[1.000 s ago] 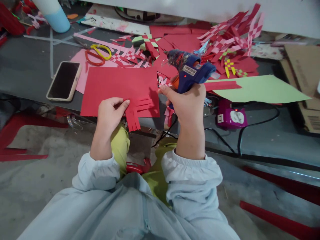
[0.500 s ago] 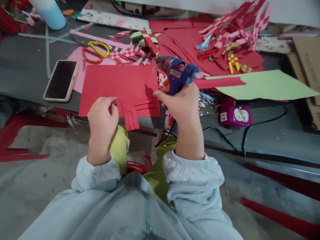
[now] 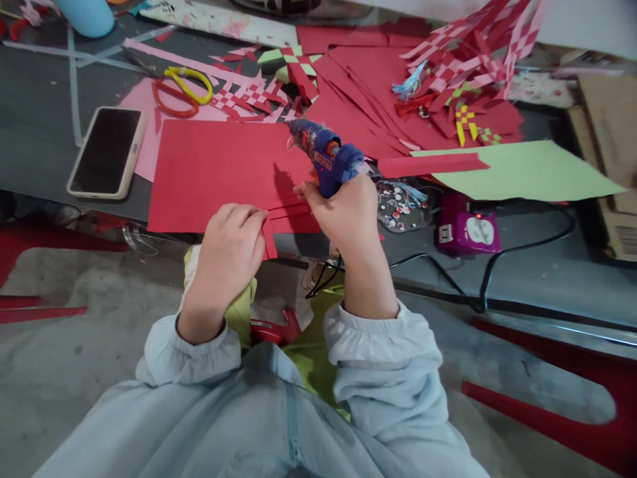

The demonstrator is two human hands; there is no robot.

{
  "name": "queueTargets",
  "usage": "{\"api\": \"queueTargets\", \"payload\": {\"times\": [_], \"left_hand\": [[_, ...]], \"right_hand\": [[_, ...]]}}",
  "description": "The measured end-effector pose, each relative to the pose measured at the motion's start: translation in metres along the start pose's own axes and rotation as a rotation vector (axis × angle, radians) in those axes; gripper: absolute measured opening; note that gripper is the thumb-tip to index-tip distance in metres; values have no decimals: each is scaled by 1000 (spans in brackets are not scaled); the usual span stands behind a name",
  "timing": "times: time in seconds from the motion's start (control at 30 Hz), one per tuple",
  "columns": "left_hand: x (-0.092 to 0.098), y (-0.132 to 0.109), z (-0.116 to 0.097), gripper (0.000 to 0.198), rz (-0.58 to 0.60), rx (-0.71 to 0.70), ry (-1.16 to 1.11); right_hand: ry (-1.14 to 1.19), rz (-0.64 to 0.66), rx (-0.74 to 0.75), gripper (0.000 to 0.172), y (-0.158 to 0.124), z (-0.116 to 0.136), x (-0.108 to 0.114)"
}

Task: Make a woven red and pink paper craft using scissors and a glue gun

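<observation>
My right hand (image 3: 346, 216) is closed round the handle of a blue hot glue gun (image 3: 323, 156), whose nozzle points up and left over a large red paper sheet (image 3: 213, 172). That sheet lies at the table's front edge. Woven red paper strips (image 3: 286, 218) stick out from its lower right corner. My left hand (image 3: 231, 249) rests curled over those strips, fingers bent down onto them, close beside my right hand.
A phone (image 3: 105, 153) lies left of the red sheet. Scissors (image 3: 182, 93) with red and yellow handles sit behind it. Woven red-and-pink pieces (image 3: 462, 63) are heaped at the back right, above a green sheet (image 3: 527, 174). A purple power strip (image 3: 465, 229) with black cables sits at the right.
My right hand has brought the glue gun left and down toward the red sheet. My left hand shifted right and curled over the woven strips.
</observation>
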State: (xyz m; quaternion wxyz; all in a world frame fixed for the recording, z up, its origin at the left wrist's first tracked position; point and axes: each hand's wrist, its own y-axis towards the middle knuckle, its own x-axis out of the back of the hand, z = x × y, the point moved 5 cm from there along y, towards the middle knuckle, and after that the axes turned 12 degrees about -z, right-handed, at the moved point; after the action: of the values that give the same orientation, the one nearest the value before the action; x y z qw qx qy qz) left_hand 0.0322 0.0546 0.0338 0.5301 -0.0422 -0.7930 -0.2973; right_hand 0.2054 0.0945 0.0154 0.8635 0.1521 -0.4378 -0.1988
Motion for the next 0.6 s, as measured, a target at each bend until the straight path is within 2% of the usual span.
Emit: {"api": "queueTargets", "payload": {"times": [0.2,0.43,0.6], "left_hand": [[-4,-2,-1,36,30,-37,55],[-7,-3,-5,40,87,-54,115],[-9,-3,-7,41,71,-72,168]], "right_hand": [[-42,-15,-151,37,-2,4,4],[-76,-13,-150,35,-1,8,5],[-80,-22,-141,33,-2,10,6]]}}
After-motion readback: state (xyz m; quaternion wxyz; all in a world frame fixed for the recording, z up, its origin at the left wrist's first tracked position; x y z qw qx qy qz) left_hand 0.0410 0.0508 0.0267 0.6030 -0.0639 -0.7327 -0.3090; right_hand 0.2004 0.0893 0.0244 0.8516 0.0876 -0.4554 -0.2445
